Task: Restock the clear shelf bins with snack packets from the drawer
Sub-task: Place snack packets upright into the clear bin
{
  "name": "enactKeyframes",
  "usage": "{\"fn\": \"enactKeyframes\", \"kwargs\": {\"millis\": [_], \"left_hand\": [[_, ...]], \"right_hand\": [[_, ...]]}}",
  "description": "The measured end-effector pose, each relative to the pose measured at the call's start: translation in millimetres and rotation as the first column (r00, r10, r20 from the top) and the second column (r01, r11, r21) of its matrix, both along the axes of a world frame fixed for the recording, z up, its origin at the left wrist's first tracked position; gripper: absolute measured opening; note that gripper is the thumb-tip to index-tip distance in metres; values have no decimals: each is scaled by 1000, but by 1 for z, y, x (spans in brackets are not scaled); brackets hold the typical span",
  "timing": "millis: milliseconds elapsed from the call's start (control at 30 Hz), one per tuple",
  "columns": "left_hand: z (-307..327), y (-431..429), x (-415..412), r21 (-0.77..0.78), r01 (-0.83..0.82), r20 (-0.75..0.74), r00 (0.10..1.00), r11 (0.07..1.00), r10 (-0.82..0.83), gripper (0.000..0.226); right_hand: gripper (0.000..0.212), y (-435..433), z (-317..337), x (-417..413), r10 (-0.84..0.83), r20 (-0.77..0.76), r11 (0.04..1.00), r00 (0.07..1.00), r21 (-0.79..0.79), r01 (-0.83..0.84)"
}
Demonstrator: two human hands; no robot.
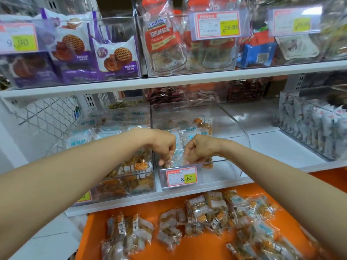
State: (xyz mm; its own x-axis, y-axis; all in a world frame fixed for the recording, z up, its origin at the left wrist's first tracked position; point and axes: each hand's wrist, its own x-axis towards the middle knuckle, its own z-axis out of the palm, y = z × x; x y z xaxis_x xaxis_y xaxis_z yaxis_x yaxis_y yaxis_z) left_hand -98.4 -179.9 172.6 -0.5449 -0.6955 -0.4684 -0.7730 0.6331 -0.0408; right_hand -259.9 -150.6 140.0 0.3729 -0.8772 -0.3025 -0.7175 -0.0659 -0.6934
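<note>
Both my hands reach into a clear shelf bin (231,166) on the lower shelf, the one with the 8.80 price tag (181,176). My left hand (165,146) and my right hand (197,149) have curled fingers that pinch a clear snack packet (177,156) between them, just inside the bin's front wall. More packets (195,132) lie further back in the bin. Below the shelf, the open orange drawer (202,243) holds several loose snack packets (212,214).
A neighbouring clear bin (131,182) on the left is filled with similar packets. To the right stands a bin of white packets (315,126). The upper shelf carries bins of purple biscuit packs (75,51) and candy bags (161,38). White shelf edge (169,81) runs overhead.
</note>
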Motion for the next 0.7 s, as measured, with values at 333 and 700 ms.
{"fn": "enactKeyframes", "kwargs": {"millis": [333, 700], "left_hand": [[-7, -3, -14, -178, 144, 281, 956, 973, -89, 17], [0, 97, 41, -315, 6, -406, 903, 949, -140, 25]], "right_hand": [[18, -2, -12, 4, -5, -84, 997, 996, -71, -1], [13, 77, 14, -6, -94, -74, 742, 993, -670, 20]]}}
